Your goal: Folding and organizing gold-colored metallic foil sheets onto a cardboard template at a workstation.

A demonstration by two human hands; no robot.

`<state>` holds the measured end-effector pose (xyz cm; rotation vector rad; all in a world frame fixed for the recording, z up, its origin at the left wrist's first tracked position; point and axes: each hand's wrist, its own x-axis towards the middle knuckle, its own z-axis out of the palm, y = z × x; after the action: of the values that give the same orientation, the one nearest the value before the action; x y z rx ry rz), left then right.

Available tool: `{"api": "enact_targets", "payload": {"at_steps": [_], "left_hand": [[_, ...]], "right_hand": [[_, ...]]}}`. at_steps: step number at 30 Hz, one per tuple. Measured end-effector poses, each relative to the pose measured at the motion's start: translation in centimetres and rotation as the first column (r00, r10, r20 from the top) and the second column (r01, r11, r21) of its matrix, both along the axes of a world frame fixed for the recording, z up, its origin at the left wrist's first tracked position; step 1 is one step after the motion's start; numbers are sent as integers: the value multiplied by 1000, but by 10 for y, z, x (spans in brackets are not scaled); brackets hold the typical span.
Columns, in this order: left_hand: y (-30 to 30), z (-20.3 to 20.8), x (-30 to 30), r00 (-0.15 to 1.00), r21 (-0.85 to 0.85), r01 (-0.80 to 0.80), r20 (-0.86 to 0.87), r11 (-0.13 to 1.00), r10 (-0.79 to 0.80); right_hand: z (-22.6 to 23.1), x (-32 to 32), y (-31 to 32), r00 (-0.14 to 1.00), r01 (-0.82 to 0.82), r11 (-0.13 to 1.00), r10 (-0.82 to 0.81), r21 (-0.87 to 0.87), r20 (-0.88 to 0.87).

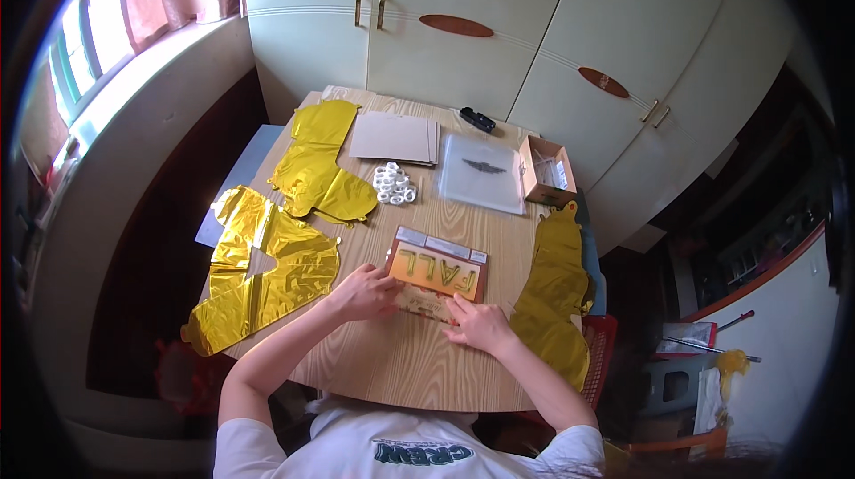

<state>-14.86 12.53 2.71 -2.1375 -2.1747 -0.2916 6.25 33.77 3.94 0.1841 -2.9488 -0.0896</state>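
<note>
Between the left hand (367,292) and the right hand (479,326), as the head view showed it, a flat orange packet (436,271) with gold lettering lay on the wooden tabletop (396,363), slightly tilted, its pale labels along the edge farthest from the hands. The left hand rested with bent fingers at the packet's left edge; the right hand touched its lower right part with thumb and fingertips. Whether either one truly pinched it or only steadied it could not be told. The packet looked light and thin, probably card with a glossy face that might slide under dry fingers; its side edges seemed the surest place to take hold, with little pressure on the middle so as not to crease it. Just left of the left hand spread a crinkled gold foil sheet (233,256), and beyond that hand a second gold foil piece (321,163); right of the right hand lay a third gold foil shape (545,288), all apparently soft and slippery. Ahead of the hands sat a cluster of white rings (394,183), and beyond them grey cards (392,136), clear plastic sleeves (463,190), a lidless box (533,176) and a small black object (477,119).
</note>
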Motion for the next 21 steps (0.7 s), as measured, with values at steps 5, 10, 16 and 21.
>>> {"api": "enact_targets", "payload": {"at_steps": [5,10,16,21], "left_hand": [[20,24,15,985,123,-127,129,984,111],[59,-4,26,949,141,-309,107,941,296],[70,-29,37,910,-17,-376,182,926,373],[72,-35,30,878,-46,-455,146,889,457]], "right_hand": [[2,16,-10,999,-53,986,52,-160,-10],[-9,-28,-13,952,185,927,-251,-325,-177],[-58,-41,-15,973,167,951,-201,-262,-110],[-60,-46,-12,978,200,962,-208,-184,-25]]}}
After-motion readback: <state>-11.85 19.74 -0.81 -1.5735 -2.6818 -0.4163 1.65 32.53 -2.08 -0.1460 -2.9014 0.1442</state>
